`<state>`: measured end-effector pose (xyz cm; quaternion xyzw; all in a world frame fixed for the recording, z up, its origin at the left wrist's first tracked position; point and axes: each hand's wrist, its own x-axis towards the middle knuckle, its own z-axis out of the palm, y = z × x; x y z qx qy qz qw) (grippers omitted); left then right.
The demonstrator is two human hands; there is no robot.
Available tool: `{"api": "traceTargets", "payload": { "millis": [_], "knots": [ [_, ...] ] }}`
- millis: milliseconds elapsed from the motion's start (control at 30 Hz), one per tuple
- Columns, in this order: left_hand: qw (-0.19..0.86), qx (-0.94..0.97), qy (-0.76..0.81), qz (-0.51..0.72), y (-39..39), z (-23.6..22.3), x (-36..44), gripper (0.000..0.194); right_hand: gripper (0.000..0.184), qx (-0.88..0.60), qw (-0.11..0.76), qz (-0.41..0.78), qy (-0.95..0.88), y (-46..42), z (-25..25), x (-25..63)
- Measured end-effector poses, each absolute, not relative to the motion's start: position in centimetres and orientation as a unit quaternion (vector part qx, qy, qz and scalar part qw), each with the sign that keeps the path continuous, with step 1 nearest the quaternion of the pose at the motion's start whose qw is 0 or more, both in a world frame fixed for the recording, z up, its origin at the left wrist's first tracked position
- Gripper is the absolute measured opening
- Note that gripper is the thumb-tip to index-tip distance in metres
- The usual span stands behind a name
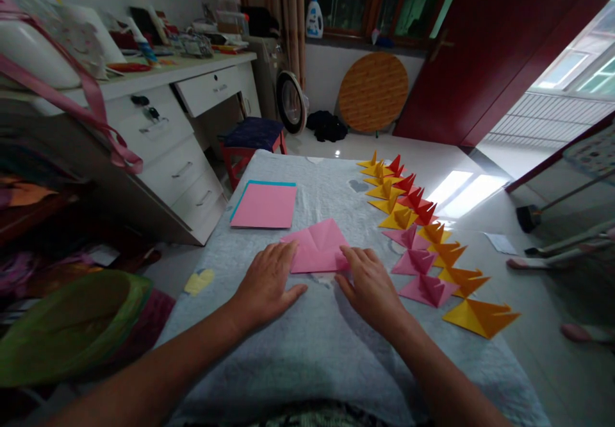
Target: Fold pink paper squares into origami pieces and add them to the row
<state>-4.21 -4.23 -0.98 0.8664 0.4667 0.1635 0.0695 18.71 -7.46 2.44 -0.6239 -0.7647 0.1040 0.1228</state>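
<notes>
A pink sheet of origami paper (319, 247) with creases lies on the cloth-covered table in front of me, its near edge straight and its far side pointed. My left hand (269, 279) rests flat at its left end, fingertips on the paper and thumb stretched out on the cloth. At the right end, the fingers of my right hand (368, 283) lie extended on the paper, thumb apart. Beyond my left hand sits a stack of square paper (266, 206), pink on top with a blue edge showing. Folded paper cranes stand in rows to the right: pink (416, 261), yellow (390, 191), red (417, 199) and orange (480, 317).
A pale blue cloth (298, 356) covers the table. Behind it are a stool (254, 135) and an open front-loading washing machine (291, 103). A white desk (163, 138) with drawers stands left, near a green mesh basket (72, 324). A round wooden board (373, 92) leans on the wall.
</notes>
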Motion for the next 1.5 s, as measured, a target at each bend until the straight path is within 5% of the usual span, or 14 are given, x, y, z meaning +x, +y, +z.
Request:
{"api": "traceTargets", "payload": {
  "millis": [167,367,667,933,1500],
  "knots": [
    [0.103,0.841,0.483,0.219,-3.5,-3.0,-4.1,0.095,0.063,-0.618,0.165,0.142,-0.756,-5.9,0.2,17.7],
    [0.124,0.834,0.48,0.241,-3.0,-3.1,-4.3,0.08,0.058,-0.627,0.268,0.12,-0.722,-5.9,-1.0,20.8],
    [0.173,0.837,0.467,0.228,-1.9,-2.7,-3.0,0.053,0.015,-0.639,0.201,0.18,-0.721,-6.2,-0.5,22.6],
    [0.204,0.817,0.484,0.238,-1.7,-1.8,-2.5,0.017,0.009,-0.642,0.197,0.201,-0.714,-5.9,-0.7,22.7],
    [0.202,0.831,0.465,0.228,-1.8,-1.3,-2.1,0.022,0.009,-0.629,0.192,0.223,-0.719,-5.7,-0.2,23.2]
  ]
}}
